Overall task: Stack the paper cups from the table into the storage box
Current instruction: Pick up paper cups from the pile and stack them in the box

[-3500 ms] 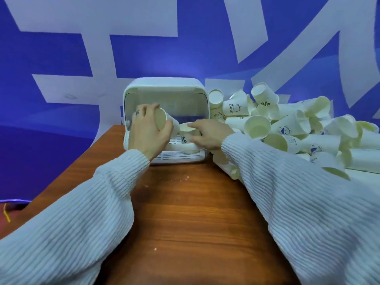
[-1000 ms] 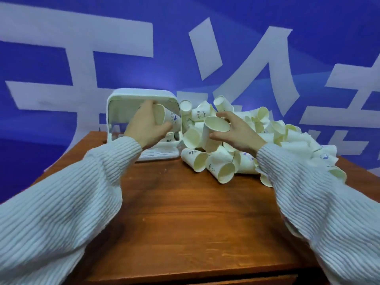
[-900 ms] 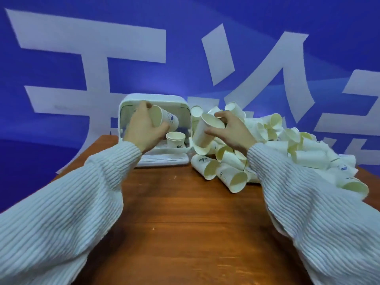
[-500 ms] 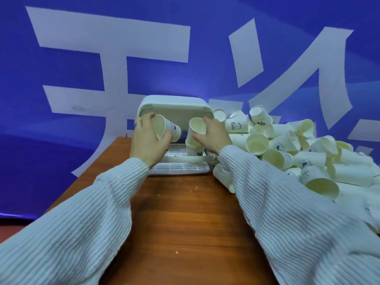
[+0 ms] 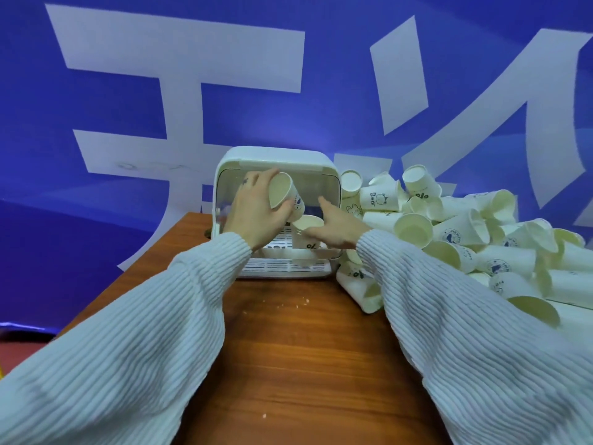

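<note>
A white storage box (image 5: 321,162) stands open at the table's far edge, with a short stack of paper cups (image 5: 307,243) upright on its slatted floor. My left hand (image 5: 253,213) grips a single paper cup (image 5: 284,194), tilted with its mouth toward me, in front of the box opening. My right hand (image 5: 337,227) rests against the stack's top cup, fingers spread, thumb across its front and index finger behind the rim. A large heap of loose paper cups (image 5: 455,229) lies to the right of the box.
The brown wooden table (image 5: 305,354) carries a few small crumbs in front of me. Its left edge runs diagonally from the box toward me. A blue wall with big white characters (image 5: 179,49) stands right behind the box and heap.
My right hand took a cup from the heap and carried it left to the box. That cup now sits lower in the stack and the fingers have opened. The left hand kept its cup.
</note>
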Motion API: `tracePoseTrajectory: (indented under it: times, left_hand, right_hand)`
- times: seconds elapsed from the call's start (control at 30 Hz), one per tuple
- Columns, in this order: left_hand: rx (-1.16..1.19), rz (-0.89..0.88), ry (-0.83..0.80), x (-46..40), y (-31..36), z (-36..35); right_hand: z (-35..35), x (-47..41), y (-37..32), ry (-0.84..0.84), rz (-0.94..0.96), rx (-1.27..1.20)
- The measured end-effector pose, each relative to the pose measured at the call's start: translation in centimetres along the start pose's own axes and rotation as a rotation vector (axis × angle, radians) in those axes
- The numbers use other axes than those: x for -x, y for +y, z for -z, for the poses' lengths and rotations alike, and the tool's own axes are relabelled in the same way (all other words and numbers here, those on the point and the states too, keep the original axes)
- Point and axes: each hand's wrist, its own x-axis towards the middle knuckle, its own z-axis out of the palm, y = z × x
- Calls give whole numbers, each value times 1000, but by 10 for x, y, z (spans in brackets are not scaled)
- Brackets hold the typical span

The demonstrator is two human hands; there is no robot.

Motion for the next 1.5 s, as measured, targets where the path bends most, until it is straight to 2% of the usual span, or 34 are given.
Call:
tracePoseTrajectory:
  times: [0.1,0.2,0.4,0.47,0.53,0.6,0.7,0.77,0.83,0.97,1.07,1.2,1.27,1.37,1.43,1.5]
  left_hand:
    - [-65,-97,-28,-9,11,-15]
    - [-210,-174,-112,-16,16,-35]
    - [-580,-69,-490,-17,15,-68]
    - [-590,-15,-579,-9,12,-75]
    - [-601,-11,-597,-4,11,-75]
    - [-627,-132,-528,0,16,-69]
    - [-560,-561,-371,15,33,-62]
    - [-549,-828,-409,30,45,-66]
    - [-614,-944,-478,44,51,-75]
    - [-770,-950,-557,65,60,-89]
    - [-757,-915,-511,75,63,-95]
    - [-694,-865,-490,82,63,-90]
    - [-606,-842,-459,83,62,-81]
    - [-347,-771,-352,80,61,-59]
    - [-149,-630,-218,72,56,-43]
    - [25,-418,-85,64,50,-25]
  right_hand:
    - [21,25,5,112,65,-82]
    - [38,48,19,149,92,-113]
    - [60,82,54,176,34,-46]
    - [65,89,63,140,17,-17]
    - [70,97,69,77,32,29]
    - [73,109,73,9,67,106]
    - [70,133,75,-99,63,308]
    - [62,150,78,-81,-2,444]
    - [50,167,82,-78,-88,517]
    - [29,189,88,-117,-196,578]
    - [19,197,95,-51,-203,515]
    - [25,207,95,-80,-246,411]
    - [39,211,88,-58,-241,340]
    - [68,212,76,23,-226,164]
    - [85,205,67,84,-222,36]
    - [93,189,56,160,-184,-68]
